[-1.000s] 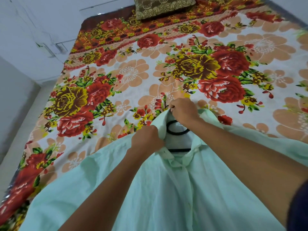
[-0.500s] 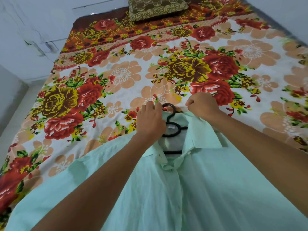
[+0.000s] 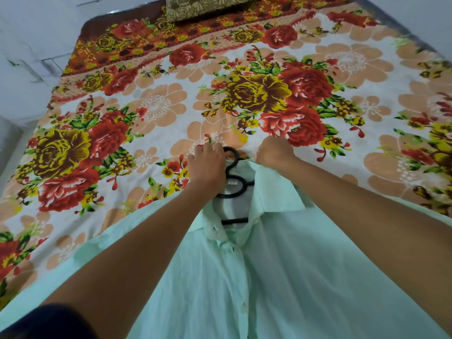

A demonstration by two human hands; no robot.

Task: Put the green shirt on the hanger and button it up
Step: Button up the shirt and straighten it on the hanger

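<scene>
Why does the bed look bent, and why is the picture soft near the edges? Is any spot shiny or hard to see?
Head view: the wide-angle lens bows the floral bedsheet outward; the corners and the forearms near the bottom edge look soft, while the left hand, right hand and black hanger are fairly sharp. Light is even, shadows are faint, and the green shirt shows no glare.

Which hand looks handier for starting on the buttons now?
Probably the left hand: it lies flat by the black hanger, apparently holding nothing. The right hand is fisted at the collar's top edge of the green shirt, farther from the placket.
</scene>
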